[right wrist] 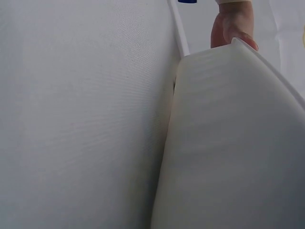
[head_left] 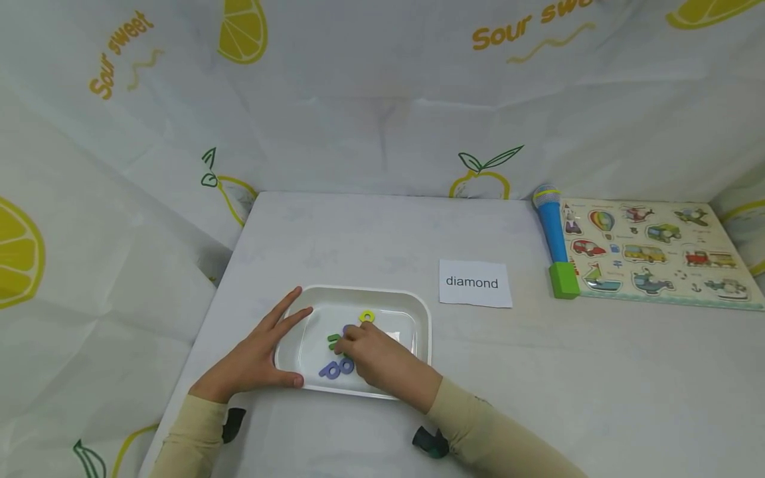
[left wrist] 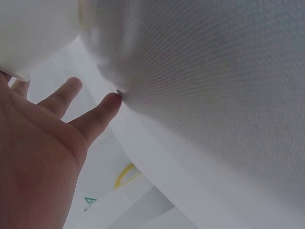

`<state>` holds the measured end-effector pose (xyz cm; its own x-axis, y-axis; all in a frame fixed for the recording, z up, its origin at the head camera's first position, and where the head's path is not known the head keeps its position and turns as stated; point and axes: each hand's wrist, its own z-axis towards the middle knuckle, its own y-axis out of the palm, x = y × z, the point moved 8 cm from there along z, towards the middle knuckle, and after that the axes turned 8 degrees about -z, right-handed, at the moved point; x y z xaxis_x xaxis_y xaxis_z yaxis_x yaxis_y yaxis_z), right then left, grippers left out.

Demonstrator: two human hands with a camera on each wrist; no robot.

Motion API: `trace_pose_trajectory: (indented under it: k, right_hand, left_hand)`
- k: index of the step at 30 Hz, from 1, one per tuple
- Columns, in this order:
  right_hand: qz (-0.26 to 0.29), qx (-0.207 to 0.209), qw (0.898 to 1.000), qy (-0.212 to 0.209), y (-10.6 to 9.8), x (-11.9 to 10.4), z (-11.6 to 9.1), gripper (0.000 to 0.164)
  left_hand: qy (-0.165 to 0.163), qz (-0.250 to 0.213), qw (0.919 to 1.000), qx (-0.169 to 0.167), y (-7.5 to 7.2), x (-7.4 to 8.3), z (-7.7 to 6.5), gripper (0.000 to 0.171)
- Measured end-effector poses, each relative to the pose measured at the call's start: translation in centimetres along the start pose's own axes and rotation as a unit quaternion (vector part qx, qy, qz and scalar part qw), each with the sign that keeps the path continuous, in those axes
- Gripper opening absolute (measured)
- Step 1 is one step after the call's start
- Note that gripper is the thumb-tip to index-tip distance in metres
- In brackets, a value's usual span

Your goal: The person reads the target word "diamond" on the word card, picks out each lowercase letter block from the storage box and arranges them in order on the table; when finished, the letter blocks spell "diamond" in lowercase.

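A white tray holds several small plastic letters. My left hand spans its left end, fingers spread and mostly straight, with the thumb at the front rim. In the left wrist view the fingers reach out below the tray's outer wall. My right hand is inside the tray, its bent fingers down among the letters. By those fingertips lies a green letter; whether they pinch a letter is hidden. Purple letters lie near the front rim, and a yellow letter lies behind the hand.
Right of the tray, a white card reads "diamond". Farther right are a toy microphone, blue with a green base, and a picture puzzle board of vehicles. A lemon-print cloth hangs behind the white table.
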<state>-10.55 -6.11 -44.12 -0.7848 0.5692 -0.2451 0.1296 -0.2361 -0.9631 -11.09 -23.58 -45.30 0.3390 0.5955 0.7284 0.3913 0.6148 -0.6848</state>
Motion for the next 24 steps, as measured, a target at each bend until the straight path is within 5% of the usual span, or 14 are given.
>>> trace_pose_trajectory:
  k: [14,24]
  right_hand:
    - [-0.006,-0.033,0.999,-0.008,0.3,-0.2,-0.5,0.039]
    - [0.111,-0.006,0.994,0.012,-1.9,1.0,-0.9,0.046]
  left_hand:
    - [-0.010,-0.006,0.9999,0.001,0.1,-0.3,0.0,0.111]
    - [-0.007,-0.003,1.0000,0.003,0.0,0.0,0.0,0.111]
